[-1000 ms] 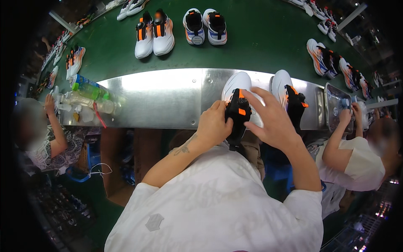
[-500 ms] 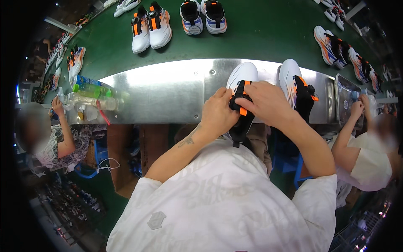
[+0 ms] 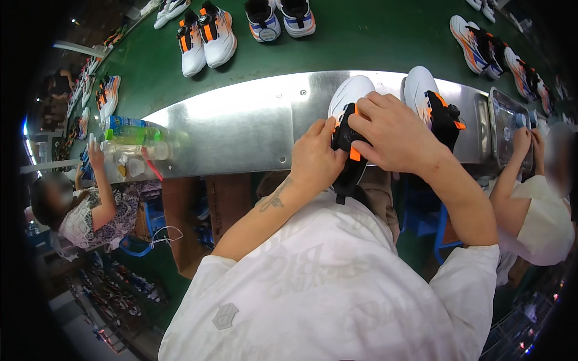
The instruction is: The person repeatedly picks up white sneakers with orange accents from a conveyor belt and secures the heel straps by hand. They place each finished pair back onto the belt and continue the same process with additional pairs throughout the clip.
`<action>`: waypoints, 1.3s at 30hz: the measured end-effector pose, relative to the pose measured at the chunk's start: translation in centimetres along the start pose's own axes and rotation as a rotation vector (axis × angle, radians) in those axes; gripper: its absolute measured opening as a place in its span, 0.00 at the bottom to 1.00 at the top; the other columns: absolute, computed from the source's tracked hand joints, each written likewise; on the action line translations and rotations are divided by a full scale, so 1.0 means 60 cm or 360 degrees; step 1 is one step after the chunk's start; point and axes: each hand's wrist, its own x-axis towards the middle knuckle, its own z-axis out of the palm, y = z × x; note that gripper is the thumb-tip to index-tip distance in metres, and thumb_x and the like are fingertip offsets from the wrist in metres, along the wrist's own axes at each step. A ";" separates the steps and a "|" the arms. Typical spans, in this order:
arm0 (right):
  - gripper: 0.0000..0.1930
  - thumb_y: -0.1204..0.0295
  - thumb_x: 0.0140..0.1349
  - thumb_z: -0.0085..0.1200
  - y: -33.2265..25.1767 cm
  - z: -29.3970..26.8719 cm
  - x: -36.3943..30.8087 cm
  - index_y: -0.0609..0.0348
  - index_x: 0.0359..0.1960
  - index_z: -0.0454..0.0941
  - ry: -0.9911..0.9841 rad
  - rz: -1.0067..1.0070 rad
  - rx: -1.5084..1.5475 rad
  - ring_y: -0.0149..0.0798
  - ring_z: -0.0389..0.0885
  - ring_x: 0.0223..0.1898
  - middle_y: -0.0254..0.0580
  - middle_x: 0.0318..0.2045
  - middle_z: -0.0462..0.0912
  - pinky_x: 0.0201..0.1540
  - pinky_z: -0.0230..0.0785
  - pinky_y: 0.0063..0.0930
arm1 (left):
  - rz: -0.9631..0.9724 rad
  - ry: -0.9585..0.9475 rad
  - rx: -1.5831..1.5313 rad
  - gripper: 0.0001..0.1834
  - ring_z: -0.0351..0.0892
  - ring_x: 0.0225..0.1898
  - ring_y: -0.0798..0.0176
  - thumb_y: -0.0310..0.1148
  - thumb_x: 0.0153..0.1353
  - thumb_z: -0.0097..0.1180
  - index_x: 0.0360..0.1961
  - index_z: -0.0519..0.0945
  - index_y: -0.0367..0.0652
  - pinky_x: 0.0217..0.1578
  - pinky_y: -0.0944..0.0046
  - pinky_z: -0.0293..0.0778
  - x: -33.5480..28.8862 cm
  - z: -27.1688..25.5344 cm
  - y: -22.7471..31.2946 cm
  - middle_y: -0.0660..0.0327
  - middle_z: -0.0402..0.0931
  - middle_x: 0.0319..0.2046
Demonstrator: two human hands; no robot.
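Observation:
A white sneaker [image 3: 350, 90] with a black upper and orange trim rests at the metal edge of the bench in front of me, its toe pointing away and its heel toward my body. My left hand [image 3: 317, 155] grips its left side, thumb beside the black dial piece on the tongue. Curled over the top from the right, my right hand [image 3: 394, 133] has its fingers and thumb closed around that dial area; the fingertips partly hide it. The matching sneaker [image 3: 419, 87], with an orange-tabbed dial, stands just to the right, untouched.
Two pairs of sneakers [image 3: 218, 45] stand on the green belt [image 3: 361, 36] beyond the metal ledge [image 3: 235, 120]. Plastic bottles [image 3: 135, 133] lie at the left. A metal tray [image 3: 509, 129] sits at the right. Co-workers [image 3: 99, 210] are seated on both sides.
My right hand's fingers have curled further over the sneaker's dial area, and its thumb has drawn in. My left hand keeps its grip. The whole view has shifted slightly.

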 end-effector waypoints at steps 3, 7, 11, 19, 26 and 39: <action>0.20 0.52 0.70 0.62 0.001 -0.008 0.006 0.58 0.34 0.87 -0.0475 0.0256 0.0029 0.44 0.82 0.46 0.42 0.32 0.86 0.50 0.76 0.39 | 0.0001 -0.0013 0.0059 0.30 0.85 0.40 0.39 0.27 0.53 0.65 0.60 0.79 0.34 0.39 0.45 0.83 0.002 -0.001 0.002 0.48 0.81 0.43; 0.21 0.51 0.70 0.61 0.000 -0.007 0.004 0.61 0.36 0.86 -0.0263 0.0138 0.0056 0.46 0.84 0.43 0.46 0.34 0.86 0.45 0.77 0.42 | 0.0035 -0.0009 0.0096 0.31 0.85 0.40 0.39 0.27 0.54 0.65 0.61 0.78 0.34 0.38 0.45 0.83 -0.002 0.000 -0.001 0.49 0.80 0.43; 0.24 0.49 0.72 0.59 0.011 0.009 -0.014 0.63 0.39 0.85 -0.0460 0.0414 0.0311 0.51 0.85 0.39 0.49 0.36 0.85 0.40 0.79 0.45 | -0.0010 -0.0078 0.0097 0.32 0.85 0.41 0.38 0.21 0.52 0.61 0.63 0.78 0.32 0.41 0.45 0.83 0.002 -0.001 0.009 0.45 0.82 0.49; 0.21 0.52 0.69 0.63 -0.001 0.006 -0.036 0.61 0.42 0.82 -0.0252 0.0448 0.0421 0.50 0.83 0.46 0.46 0.40 0.84 0.46 0.78 0.46 | 0.0054 -0.0071 0.0103 0.34 0.86 0.41 0.39 0.25 0.53 0.65 0.65 0.76 0.36 0.39 0.46 0.83 0.000 0.007 -0.002 0.48 0.80 0.46; 0.19 0.54 0.67 0.64 0.019 -0.003 -0.012 0.60 0.38 0.82 -0.0277 0.0198 0.0371 0.50 0.81 0.44 0.44 0.37 0.84 0.47 0.75 0.46 | 0.0110 -0.0086 0.0010 0.38 0.86 0.43 0.41 0.23 0.53 0.66 0.70 0.75 0.39 0.41 0.47 0.84 0.011 0.000 0.006 0.50 0.80 0.52; 0.32 0.41 0.70 0.59 -0.019 0.029 -0.025 0.60 0.21 0.85 -0.0328 0.0764 0.0238 0.56 0.83 0.22 0.47 0.17 0.82 0.31 0.73 0.52 | 0.0062 -0.0080 0.0037 0.37 0.87 0.42 0.38 0.17 0.52 0.60 0.68 0.76 0.38 0.42 0.48 0.84 0.011 0.005 0.012 0.47 0.83 0.53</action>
